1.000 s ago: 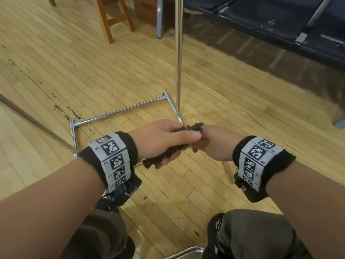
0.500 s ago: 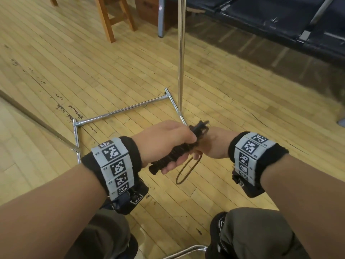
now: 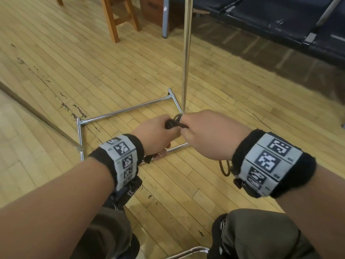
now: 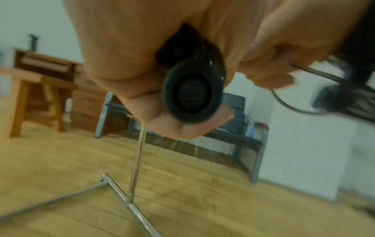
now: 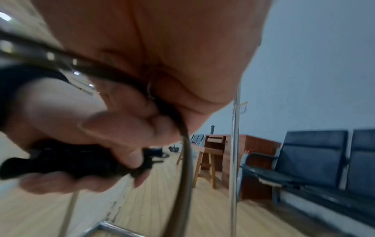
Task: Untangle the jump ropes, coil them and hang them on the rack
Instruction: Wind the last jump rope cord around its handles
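Pale wooden floorboards (image 3: 56,58) run across the room, with a row of dark blue seats (image 3: 280,19) along the far side and a wooden stool (image 3: 119,17) beside a wooden cabinet (image 5: 253,160). Nearer stands the chrome rack (image 3: 128,109), its base bars flat on the floor and its upright pole (image 3: 186,53) rising out of view just beyond the hands. Both hands meet in front of the pole's foot. The left hand (image 3: 156,135) is clamped round the black jump rope handles (image 4: 190,94), whose round end caps face the left wrist camera. The right hand (image 3: 211,135) is closed round the thin dark rope (image 5: 182,144) where it leaves the handles, and a loop of that rope (image 3: 225,168) hangs below the right wrist. The step in hand looks like coiling: the handles are gathered together and the rope is being drawn and wound against them. How many turns are made I cannot tell. Next, as I judge it, the right hand needs to carry the slack round the handles under light tension, keeping the loops even, while the left hand holds the bundle firm; hanging on the rack is not yet done
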Available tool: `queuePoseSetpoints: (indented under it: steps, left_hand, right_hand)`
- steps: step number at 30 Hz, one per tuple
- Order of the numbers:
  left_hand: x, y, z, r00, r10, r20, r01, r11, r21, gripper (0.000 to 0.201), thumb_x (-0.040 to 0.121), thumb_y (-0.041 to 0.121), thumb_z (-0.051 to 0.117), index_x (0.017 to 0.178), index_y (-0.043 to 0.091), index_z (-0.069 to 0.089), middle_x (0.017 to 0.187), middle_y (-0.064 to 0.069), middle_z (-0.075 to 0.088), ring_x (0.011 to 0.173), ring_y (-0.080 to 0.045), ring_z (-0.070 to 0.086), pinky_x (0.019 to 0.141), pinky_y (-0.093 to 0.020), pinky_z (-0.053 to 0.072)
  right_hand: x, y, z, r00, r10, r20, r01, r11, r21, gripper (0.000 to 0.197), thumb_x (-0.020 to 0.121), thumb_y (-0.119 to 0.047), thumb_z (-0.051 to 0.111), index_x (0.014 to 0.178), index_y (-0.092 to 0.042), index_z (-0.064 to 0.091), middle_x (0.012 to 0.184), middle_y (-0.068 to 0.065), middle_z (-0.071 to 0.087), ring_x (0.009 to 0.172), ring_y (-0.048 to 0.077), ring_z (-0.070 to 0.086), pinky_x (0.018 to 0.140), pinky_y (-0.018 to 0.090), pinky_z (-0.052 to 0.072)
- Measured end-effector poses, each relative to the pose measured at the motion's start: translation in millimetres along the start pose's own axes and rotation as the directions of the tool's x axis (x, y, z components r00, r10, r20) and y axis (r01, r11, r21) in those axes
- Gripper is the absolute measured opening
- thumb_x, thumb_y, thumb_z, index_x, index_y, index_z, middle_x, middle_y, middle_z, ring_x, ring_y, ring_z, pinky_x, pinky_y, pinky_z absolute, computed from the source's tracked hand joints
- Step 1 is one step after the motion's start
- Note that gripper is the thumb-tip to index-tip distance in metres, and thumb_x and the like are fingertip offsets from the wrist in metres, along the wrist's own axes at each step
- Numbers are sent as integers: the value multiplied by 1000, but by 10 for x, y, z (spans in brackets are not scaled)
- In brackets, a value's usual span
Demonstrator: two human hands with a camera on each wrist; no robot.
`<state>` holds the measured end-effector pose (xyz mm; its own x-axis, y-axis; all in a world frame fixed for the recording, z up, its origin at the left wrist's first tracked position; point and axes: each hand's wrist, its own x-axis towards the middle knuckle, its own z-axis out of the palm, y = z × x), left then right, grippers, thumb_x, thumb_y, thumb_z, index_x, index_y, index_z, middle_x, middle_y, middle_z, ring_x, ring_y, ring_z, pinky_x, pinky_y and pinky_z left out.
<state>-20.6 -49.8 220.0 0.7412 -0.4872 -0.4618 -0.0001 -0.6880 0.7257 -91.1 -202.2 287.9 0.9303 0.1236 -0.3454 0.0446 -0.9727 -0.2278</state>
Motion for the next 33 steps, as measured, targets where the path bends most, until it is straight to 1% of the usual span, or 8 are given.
queuePoseSetpoints:
  steps: [5, 9, 12, 15, 18, 21, 28, 33]
  left_hand:
    - [21, -24, -250, 969, 202, 140, -108, 861, -497, 20, 88, 35, 75, 101, 24, 67, 73, -8, 59, 56, -23, 55, 51, -33, 50]
    - [-62, 35, -187, 883, 358, 304, -128, 806, -578, 22, 87, 34, 77, 101, 22, 66, 72, -9, 58, 52, -23, 52, 48, -29, 47]
    - [-144, 175, -72, 888, 357, 291, -184, 854, -487, 34, 89, 62, 69, 91, 28, 69, 69, -6, 60, 51, -23, 52, 48, -30, 48]
    - [-237, 282, 60, 875, 339, 344, -305, 940, -152, 35, 83, 70, 64, 93, 37, 71, 66, 2, 66, 51, -15, 59, 49, -28, 52]
    - [-298, 284, 283, 874, 313, 372, -436, 843, 314, 45, 75, 78, 57, 91, 36, 66, 70, 7, 70, 55, -5, 63, 51, -21, 51]
    - [-249, 221, 449, 922, 250, 296, -379, 740, 556, 43, 82, 74, 61, 90, 32, 63, 70, 6, 69, 62, -9, 64, 53, -25, 51]
    - [-114, 104, 354, 989, 123, 83, -147, 894, 424, 33, 93, 65, 57, 117, 43, 57, 76, 9, 72, 61, -8, 69, 62, -31, 61]
    - [-19, 109, 61, 994, 104, -30, -101, 991, 89, 19, 100, 54, 56, 108, 37, 61, 88, 5, 77, 65, -11, 77, 57, -35, 64]
  right_hand:
    - [-108, 128, 103, 992, 34, 120, -95, 826, 556, 24, 108, -36, 43, 101, -23, 62, 65, -8, 54, 54, 7, 51, 52, 25, 53]
    - [-114, 313, 216, 962, -7, 273, -170, 768, 618, 34, 109, -39, 43, 100, -14, 63, 65, -2, 61, 58, 18, 63, 75, 45, 61]
    - [-83, 433, 232, 954, 22, 301, -184, 832, 523, 34, 107, -46, 44, 99, -20, 66, 76, 0, 74, 86, 27, 73, 90, 47, 57]
    - [-33, 472, 236, 947, 24, 321, -129, 942, 311, 19, 104, -32, 51, 102, -21, 67, 89, -3, 74, 88, 22, 70, 91, 46, 58]
    - [57, 511, 248, 959, 90, 268, -130, 982, 136, 9, 95, -29, 70, 101, -23, 67, 94, -6, 69, 87, 13, 65, 85, 36, 59]
    - [109, 437, 166, 983, 103, 154, -111, 993, 44, 13, 90, -32, 76, 94, -25, 66, 87, -9, 64, 76, 6, 58, 65, 23, 48]
    - [3, 219, -83, 999, 13, 36, -16, 998, 61, 6, 90, -20, 65, 92, -26, 66, 84, -6, 67, 75, 11, 63, 59, 25, 47]
    - [-95, 331, -64, 994, 28, -109, 3, 964, 268, 10, 102, -37, 58, 99, -32, 67, 75, -11, 62, 65, 5, 58, 55, 20, 39]
